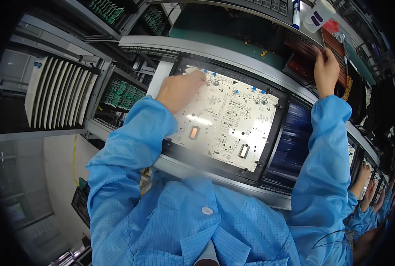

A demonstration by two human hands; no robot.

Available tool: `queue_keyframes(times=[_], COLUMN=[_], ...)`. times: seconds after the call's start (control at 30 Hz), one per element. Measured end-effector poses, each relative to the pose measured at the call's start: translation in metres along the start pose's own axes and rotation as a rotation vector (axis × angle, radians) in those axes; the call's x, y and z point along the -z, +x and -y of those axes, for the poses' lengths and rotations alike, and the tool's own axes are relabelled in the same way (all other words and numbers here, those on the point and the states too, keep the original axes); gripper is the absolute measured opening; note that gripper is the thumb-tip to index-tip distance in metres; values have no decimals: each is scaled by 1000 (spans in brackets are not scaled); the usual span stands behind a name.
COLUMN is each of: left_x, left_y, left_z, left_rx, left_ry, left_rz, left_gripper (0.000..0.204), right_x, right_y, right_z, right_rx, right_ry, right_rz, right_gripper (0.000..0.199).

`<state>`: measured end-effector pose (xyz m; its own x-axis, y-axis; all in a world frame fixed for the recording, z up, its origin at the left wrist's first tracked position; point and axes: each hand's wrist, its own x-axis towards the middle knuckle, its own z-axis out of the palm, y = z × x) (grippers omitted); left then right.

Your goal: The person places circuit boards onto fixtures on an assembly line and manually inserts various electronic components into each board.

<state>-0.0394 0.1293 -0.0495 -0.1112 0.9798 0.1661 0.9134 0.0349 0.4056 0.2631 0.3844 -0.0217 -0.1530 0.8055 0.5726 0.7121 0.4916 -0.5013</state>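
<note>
A white printed circuit board [237,119] lies in a dark carrier frame [273,146] in front of me. Small blue components [237,91] stand along its far side, and a black-framed part [244,151] sits near its near right corner. My left hand [182,91] rests at the board's far left corner, fingers curled down against it; whatever they hold is hidden. Out to the right, my right hand [326,73] is raised beside the reddish-brown component bins [301,64]. Its fingers are bent together, and anything between them is too small to make out.
Metal rails [197,170] run along both sides of the carrier, with a dark blue surface [290,137] to its right. Racks of green boards [122,94] and upright white boards [62,93] stand left. A white cup [318,17] is at the back; other people's hands [369,190] are far right.
</note>
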Motion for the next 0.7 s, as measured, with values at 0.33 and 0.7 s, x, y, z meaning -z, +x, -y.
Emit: queue_keyframes(times=[0.33,0.7], left_x=[-12,93], left_y=[-3,-138], left_z=[13,19], left_rx=[-33,47], left_ry=[-37,-201], left_rz=[-8,-429], left_gripper=[16,20], right_x=[21,-22], right_y=[-137,-162], right_z=[102,117], right_rx=[50,316], right_ry=[419,145], right_rz=[530,531], right_gripper=[9,11])
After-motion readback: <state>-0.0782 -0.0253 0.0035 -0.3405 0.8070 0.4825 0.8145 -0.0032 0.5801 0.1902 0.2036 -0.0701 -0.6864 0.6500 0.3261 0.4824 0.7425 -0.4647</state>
